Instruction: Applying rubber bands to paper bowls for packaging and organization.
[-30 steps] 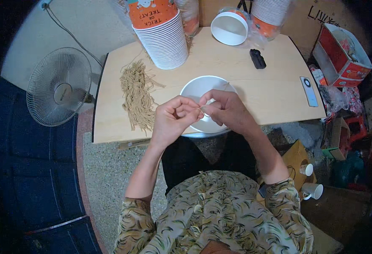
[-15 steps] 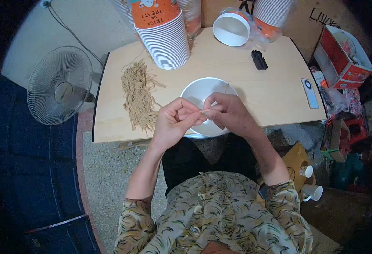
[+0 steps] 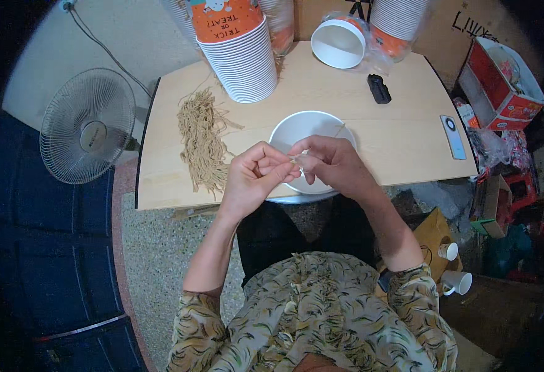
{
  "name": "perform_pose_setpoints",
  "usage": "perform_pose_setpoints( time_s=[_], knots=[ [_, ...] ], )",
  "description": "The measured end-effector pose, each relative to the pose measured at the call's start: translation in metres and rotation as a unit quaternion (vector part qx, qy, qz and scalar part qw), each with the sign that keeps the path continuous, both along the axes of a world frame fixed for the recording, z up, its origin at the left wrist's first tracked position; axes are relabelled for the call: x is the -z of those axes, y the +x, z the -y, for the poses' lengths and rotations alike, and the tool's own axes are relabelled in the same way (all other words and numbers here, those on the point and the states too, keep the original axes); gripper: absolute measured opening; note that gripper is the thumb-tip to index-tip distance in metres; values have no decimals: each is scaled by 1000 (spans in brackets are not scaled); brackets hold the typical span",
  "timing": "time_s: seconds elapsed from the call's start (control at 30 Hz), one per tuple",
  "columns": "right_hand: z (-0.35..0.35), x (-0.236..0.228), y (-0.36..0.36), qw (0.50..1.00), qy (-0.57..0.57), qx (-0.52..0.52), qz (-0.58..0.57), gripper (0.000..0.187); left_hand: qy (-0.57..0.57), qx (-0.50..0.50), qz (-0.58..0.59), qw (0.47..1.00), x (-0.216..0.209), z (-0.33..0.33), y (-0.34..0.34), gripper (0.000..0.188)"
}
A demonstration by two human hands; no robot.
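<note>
Over the near side of a white paper bucket point(image 3: 314, 118), my two hands meet fingertip to fingertip. My left hand point(image 3: 256, 177) is closed in a pinch, its thumb against the fingers. Between the fingertips shows a short bit of thin pale tan cord point(image 3: 294, 161), partly hidden by the fingers. My right hand point(image 3: 334, 164) pinches at the same spot from the other side. Another thin strand shows inside the bucket near its right wall. A bundle of loose tan cords point(image 3: 199, 142) lies on the table, left of my left hand.
On the wooden table point(image 3: 402, 136) stand a tall stack of white buckets point(image 3: 247, 68) with orange print, a bucket on its side point(image 3: 339, 44), a black clip-like object point(image 3: 379, 88) and a phone point(image 3: 452, 137). A fan point(image 3: 89, 127) is at left; boxes point(image 3: 501, 87) and mugs point(image 3: 456, 283) at right.
The bucket has shifted slightly to the right and away from me. My right fingers have spread a little and turned over the pinch; my left hand has hardly moved.
</note>
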State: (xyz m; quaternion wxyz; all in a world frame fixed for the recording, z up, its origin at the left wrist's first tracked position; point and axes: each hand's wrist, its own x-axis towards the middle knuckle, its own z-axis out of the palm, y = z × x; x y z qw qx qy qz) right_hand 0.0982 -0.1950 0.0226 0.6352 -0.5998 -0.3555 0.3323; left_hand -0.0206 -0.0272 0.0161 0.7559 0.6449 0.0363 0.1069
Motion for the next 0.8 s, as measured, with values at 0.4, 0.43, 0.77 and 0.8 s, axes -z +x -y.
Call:
perform_pose_setpoints(
  time_s=[0.4,0.43,0.77,0.8],
  knots=[
    [-5,9,-2,997,41,70,17,10,-5,16,-52,999,-15,4,-3,20],
    [-5,10,-2,995,38,87,23,10,0,16,-53,998,-16,5,-4,25],
    [3,0,11,989,35,138,48,10,2,47,-85,995,-15,2,-12,39],
    [4,0,13,991,31,117,65,12,2,48,-85,995,-17,2,-12,39]
  ],
)
